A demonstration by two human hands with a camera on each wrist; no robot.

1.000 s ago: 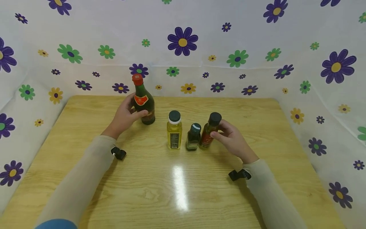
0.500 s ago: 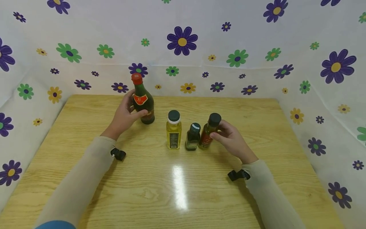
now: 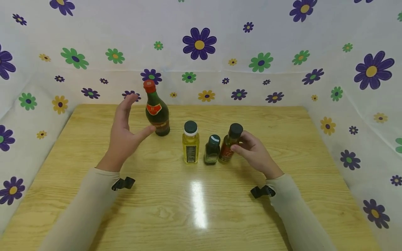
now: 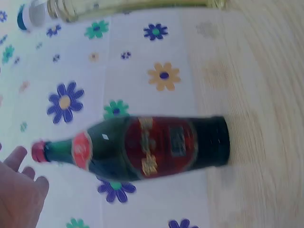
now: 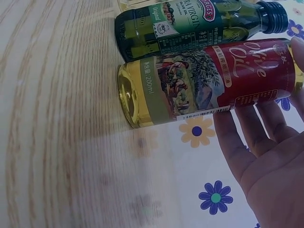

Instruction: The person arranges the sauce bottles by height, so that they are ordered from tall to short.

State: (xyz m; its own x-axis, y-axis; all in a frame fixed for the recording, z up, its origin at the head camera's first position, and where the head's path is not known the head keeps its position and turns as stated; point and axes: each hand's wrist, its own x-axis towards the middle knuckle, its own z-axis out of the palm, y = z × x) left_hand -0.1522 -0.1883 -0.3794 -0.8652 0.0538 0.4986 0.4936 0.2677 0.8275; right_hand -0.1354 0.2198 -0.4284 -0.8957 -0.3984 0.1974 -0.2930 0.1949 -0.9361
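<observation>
A dark green bottle with a red cap [image 3: 157,113] stands upright at the back left of the table; its dark red label [image 4: 159,147] faces the left wrist view. Beside it my left hand [image 3: 122,136] is spread, fingers and thumb parted, the palm apart from the glass. My right hand [image 3: 255,153] holds a small olive oil bottle with a red label [image 3: 227,148], thumb in front and fingers behind. That bottle stands close beside a short dark green olive oil bottle [image 3: 211,151]. Left of these stands a clear bottle of yellow oil [image 3: 190,146].
The pale wooden table [image 3: 163,209] has a bright light reflection in front of the bottles. A white cloth with printed flowers [image 3: 220,31] hangs behind the table and along both sides.
My left hand has let go of the red-capped bottle and drawn back to the left, its fingers spreading. The bottle stays standing. My right hand keeps its hold, nearly still.
</observation>
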